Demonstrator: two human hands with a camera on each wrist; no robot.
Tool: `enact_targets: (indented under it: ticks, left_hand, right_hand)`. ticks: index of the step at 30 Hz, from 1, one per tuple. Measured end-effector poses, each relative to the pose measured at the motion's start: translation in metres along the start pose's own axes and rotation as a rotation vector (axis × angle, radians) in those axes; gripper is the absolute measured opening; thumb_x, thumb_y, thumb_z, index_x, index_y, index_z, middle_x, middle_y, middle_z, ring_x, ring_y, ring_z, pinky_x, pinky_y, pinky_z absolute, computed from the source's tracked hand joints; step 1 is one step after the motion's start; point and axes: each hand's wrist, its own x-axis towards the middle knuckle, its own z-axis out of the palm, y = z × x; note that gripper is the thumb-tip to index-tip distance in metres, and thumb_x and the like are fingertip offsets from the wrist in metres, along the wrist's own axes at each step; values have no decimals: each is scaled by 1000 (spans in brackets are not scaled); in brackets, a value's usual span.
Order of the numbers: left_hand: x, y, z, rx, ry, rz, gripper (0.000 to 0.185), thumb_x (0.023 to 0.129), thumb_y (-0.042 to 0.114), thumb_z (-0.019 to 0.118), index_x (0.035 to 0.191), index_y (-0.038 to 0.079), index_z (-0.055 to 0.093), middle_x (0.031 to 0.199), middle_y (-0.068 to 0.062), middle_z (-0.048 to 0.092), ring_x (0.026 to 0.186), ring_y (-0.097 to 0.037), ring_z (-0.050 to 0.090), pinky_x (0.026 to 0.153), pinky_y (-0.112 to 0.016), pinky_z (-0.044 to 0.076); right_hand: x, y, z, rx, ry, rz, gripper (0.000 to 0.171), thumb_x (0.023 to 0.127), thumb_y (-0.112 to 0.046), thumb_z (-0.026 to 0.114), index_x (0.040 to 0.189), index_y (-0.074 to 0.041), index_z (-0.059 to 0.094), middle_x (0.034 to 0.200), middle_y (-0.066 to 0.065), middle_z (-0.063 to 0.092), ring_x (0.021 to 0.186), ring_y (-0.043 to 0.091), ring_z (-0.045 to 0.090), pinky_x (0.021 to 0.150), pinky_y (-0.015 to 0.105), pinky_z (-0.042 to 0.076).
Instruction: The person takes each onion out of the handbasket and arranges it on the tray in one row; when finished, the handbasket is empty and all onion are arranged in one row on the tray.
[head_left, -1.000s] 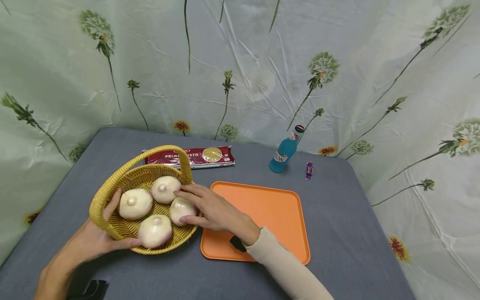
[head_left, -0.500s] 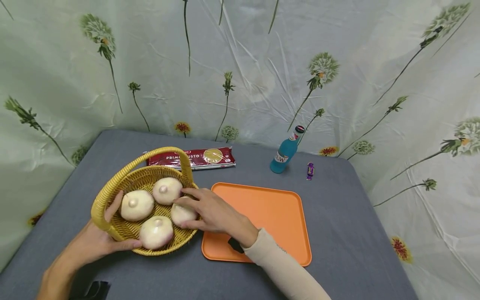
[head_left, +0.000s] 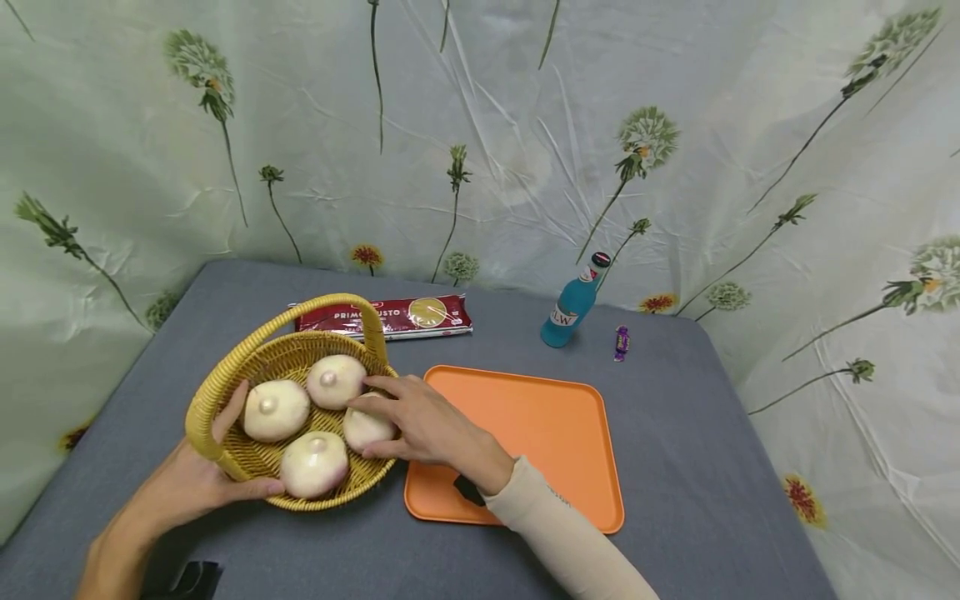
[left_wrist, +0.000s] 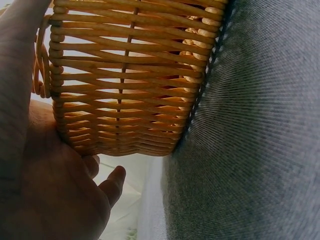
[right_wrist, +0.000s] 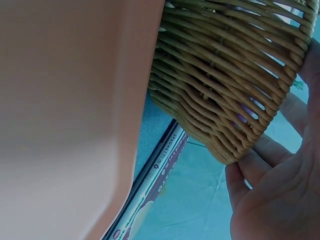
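A yellow wicker basket [head_left: 273, 352] with an arched handle holds several round white bulbs, each with a short nub, some faintly purple. My left hand [head_left: 197, 475] grips the basket's left rim below the handle, its thumb reaching over the edge near the front bulb [head_left: 315, 467]. Over the right rim reaches my right hand [head_left: 431, 421], thumb and fingers around the rightmost bulb [head_left: 365, 429], which they partly hide. In the left wrist view the woven wall [left_wrist: 130, 85] stands beside the hand. The right wrist view shows the right hand [right_wrist: 280, 190] at the rim, its fingertips partly hidden.
An orange tray [head_left: 525, 417] lies right of the basket, under my right forearm. Behind the basket is a red spaghetti packet [head_left: 405, 317]. A blue bottle [head_left: 572, 307] and a purple-wrapped candy [head_left: 622, 343] are at the back right. A patterned curtain [head_left: 510, 167] hangs behind the grey table [head_left: 675, 467].
The whole view shifts slightly. Both hands stay at the basket, and the right fingers settle a little around the rightmost bulb. The bulbs keep their places in the basket.
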Motion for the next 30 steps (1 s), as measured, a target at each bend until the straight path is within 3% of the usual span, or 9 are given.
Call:
enact_targets:
  ticks: [11, 18, 25, 30]
  left_hand:
    - [2, 3, 0, -25, -9, -12, 149, 48, 15, 100, 160, 4, 3, 152, -39, 24, 135, 16, 16, 104, 0, 10]
    - [0, 1, 0, -14, 3, -7, 149, 48, 19, 101, 161, 5, 5, 153, -39, 24, 135, 17, 14, 103, 0, 9]
    - [3, -3, -1, -18, 16, 49, 152, 45, 24, 102, 160, 2, 5, 149, -41, 26, 138, 13, 17, 106, -1, 11]
    - [1, 0, -1, -5, 13, 43, 151, 46, 24, 102, 160, 4, 5, 148, -40, 28, 136, 15, 17, 105, -1, 11]
  right_hand:
    - [1, -1, -1, -34, 9, 7, 55, 93, -48, 69, 139, -19, 59, 138, 2, 60, 127, 14, 53, 97, 32, 43]
    - [1, 0, 1, -43, 17, -6, 51, 95, -47, 66, 137, -18, 61, 132, -1, 64, 122, 12, 56, 100, 31, 41]
    - [1, 0, 2, -47, 43, -16, 50, 96, -44, 66, 135, -14, 61, 130, 1, 64, 121, 14, 57, 103, 31, 41]
    - [0, -2, 2, -38, 63, -17, 50, 95, -43, 67, 135, -13, 61, 131, 2, 64, 121, 15, 56, 106, 32, 39]
